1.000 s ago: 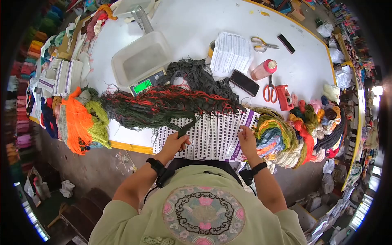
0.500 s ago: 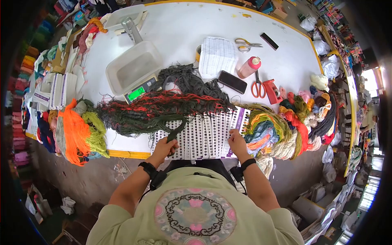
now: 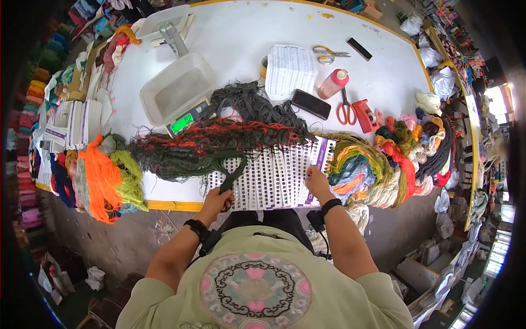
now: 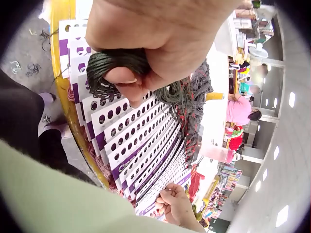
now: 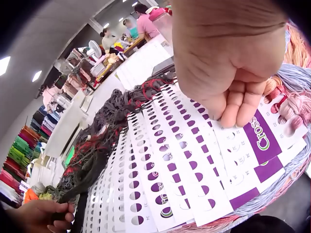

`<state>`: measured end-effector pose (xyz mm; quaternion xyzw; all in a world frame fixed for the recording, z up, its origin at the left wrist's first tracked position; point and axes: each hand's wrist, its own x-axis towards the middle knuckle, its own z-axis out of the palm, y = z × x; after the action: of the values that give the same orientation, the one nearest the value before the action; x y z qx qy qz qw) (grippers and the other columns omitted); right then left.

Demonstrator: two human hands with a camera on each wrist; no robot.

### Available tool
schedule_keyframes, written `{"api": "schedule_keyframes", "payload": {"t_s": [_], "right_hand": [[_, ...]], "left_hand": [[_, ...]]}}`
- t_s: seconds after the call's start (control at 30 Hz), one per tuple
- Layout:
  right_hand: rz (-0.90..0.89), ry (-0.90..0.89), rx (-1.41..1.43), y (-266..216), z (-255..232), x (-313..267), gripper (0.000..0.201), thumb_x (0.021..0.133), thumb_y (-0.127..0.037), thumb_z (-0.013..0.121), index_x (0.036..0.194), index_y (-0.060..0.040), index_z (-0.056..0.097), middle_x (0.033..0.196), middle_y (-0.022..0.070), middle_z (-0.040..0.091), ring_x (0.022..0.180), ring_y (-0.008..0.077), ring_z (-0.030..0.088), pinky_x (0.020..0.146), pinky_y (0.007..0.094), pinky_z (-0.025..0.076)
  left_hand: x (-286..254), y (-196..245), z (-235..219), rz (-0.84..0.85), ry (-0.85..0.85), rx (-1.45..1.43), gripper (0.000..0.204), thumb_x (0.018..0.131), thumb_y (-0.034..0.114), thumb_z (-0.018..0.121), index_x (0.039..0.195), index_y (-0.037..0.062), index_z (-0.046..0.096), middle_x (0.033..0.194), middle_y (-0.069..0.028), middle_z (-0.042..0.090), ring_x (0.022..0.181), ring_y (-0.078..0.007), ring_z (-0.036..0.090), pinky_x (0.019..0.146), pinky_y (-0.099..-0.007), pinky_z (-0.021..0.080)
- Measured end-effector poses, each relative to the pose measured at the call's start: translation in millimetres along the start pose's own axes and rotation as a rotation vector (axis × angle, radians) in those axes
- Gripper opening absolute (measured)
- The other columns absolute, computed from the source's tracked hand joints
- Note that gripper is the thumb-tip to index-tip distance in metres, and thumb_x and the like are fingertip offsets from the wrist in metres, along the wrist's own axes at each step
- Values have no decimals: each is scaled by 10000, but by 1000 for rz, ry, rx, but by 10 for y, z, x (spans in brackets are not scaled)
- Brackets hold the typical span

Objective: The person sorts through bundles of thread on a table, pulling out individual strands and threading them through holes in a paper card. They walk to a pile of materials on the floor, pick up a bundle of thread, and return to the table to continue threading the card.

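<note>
a bundle of dark green yarn [image 3: 234, 174] is being gripped by the left hand [image 3: 215, 203], its fingers being wrapped round the strands and its thumb being pressed against them. the bundle is being held over the near edge of the table [image 3: 235, 46], above the left part of a fanned row of white punched cards [image 3: 268, 178], and its far end is being met by a long heap of dark and red yarn [image 3: 219, 137] that is being spread across the far ends of the cards. the right hand [image 3: 318, 183] is being held at the right end of the row with its fingers being bent inward over the outermost cards; whether a card is being pinched there cannot be told.

beside the right hand, multicoloured skeins [image 3: 356, 167] are being piled along the edge. at the far left, orange yarn [image 3: 101, 178] is being draped over the edge, next to yellow-green yarn [image 3: 130, 171]. beyond the heap, a green readout is being shown by a scale [image 3: 182, 123], and a clear tray [image 3: 178, 90] is being supported beside it. a phone [image 3: 311, 104], a bottle [image 3: 333, 84] and red-handled scissors [image 3: 346, 113] are being grouped farther right.
</note>
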<state>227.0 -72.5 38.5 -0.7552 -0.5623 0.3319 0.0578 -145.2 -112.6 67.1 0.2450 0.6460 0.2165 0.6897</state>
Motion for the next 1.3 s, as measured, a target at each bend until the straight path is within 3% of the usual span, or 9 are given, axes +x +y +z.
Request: {"api": "schedule_keyframes", "payload": {"t_s": [0.37, 1.3], "right_hand": [[14, -28, 62, 53, 22, 36, 181, 782, -121, 603, 944, -114, 523, 845, 177, 641, 847, 406, 621, 730, 462, 487], [13, -20, 69, 114, 87, 68, 128, 813, -157, 587, 926, -117, 539, 846, 169, 646, 854, 398, 622, 739, 454, 489]], "left_hand": [[-37, -205, -72, -23, 16, 21, 170, 915, 191, 594, 900, 22, 606, 765, -53, 661, 526, -76, 527, 441, -214, 370], [-19, -331, -214, -28, 39, 10, 188, 901, 181, 593, 946, 0, 613, 772, -62, 669, 541, -83, 546, 448, -215, 384]]}}
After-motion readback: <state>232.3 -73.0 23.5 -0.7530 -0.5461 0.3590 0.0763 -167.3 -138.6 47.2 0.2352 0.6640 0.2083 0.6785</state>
